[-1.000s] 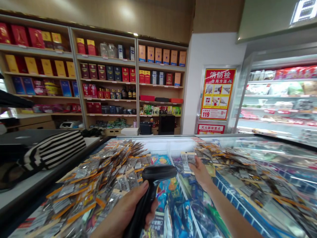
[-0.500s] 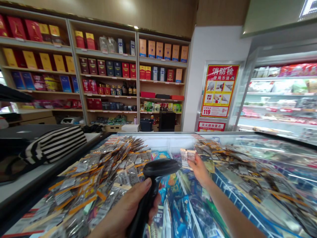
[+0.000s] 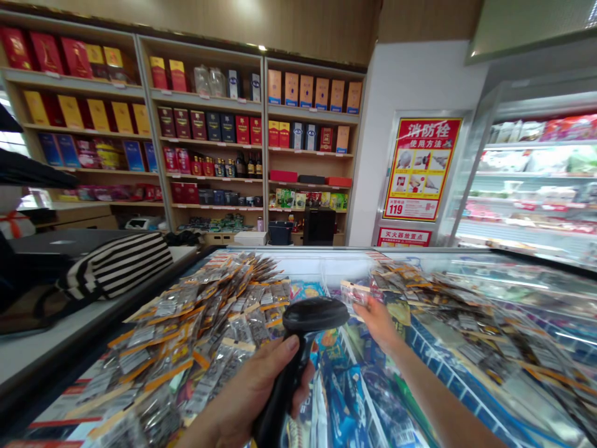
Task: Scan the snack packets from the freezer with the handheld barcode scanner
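Observation:
My left hand (image 3: pixel 261 389) is wrapped round the grip of a black barcode scanner (image 3: pixel 303 336), whose head points forward over the freezer. My right hand (image 3: pixel 380 323) reaches out past it and pinches a small clear snack packet (image 3: pixel 355 292) with an orange top strip, held upright in front of the scanner head. A heap of similar orange-edged packets (image 3: pixel 200 330) lies on the freezer's glass lid to the left of my hands. Another heap of packets (image 3: pixel 448 311) spreads out to the right.
The glass-topped chest freezer (image 3: pixel 326 264) holds colourful frozen goods. A striped bag (image 3: pixel 116 264) lies on the counter at left. Wooden shelves (image 3: pixel 209 143) of boxed bottles fill the back wall. A red fire-hydrant poster (image 3: pixel 420 168) and an open chiller (image 3: pixel 536 180) stand at right.
My right hand has lifted the packet slightly and brought it nearer the scanner head. My view has shifted a little to the left and down; the scanner stays in my left hand.

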